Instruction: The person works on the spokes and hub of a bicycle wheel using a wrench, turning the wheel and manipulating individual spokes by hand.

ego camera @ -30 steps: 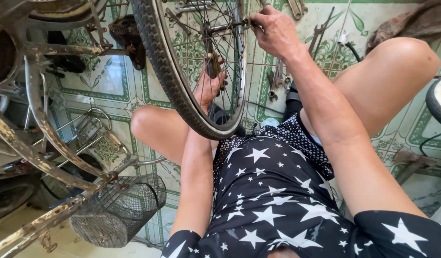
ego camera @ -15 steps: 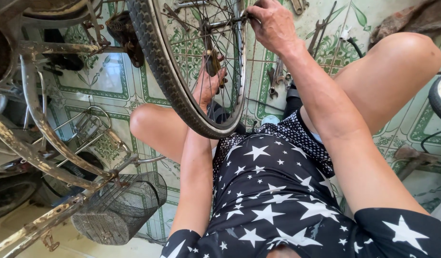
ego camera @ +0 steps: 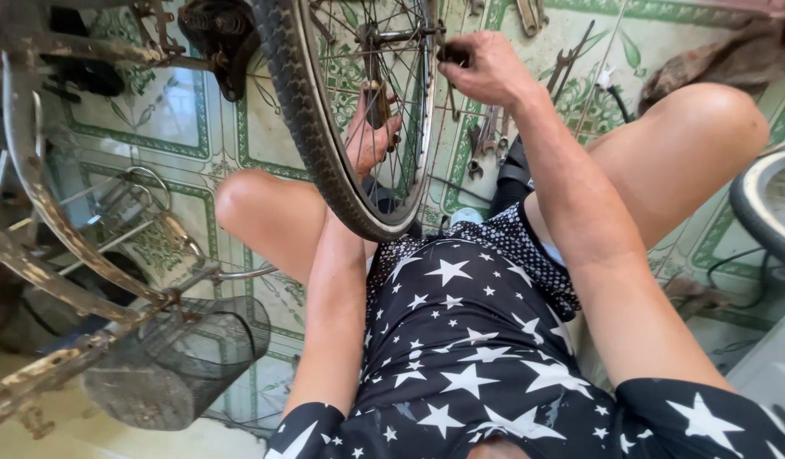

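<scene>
A bicycle wheel [ego camera: 320, 144] with a black tyre and thin spokes stands upright between my knees. My left hand [ego camera: 371, 127] reaches in behind the spokes and grips a rusty tool [ego camera: 377, 100] near the hub. My right hand [ego camera: 486, 68] is closed at the axle end [ego camera: 409, 36] on the wheel's right side, fingers pinched around a small dark part. I sit on a patterned tile floor in black star-print clothes.
A rusty bicycle frame [ego camera: 44, 212] and a wire mesh basket [ego camera: 176, 361] lie at the left. Wrenches [ego camera: 486, 140] and pliers [ego camera: 571, 59] lie on the tiles beyond the wheel. Another tyre [ego camera: 771, 212] shows at the right edge. A brown rag [ego camera: 716, 59] lies top right.
The view has shifted slightly downward; both hands stay at the hub, with the right hand working in small moves at the axle.
</scene>
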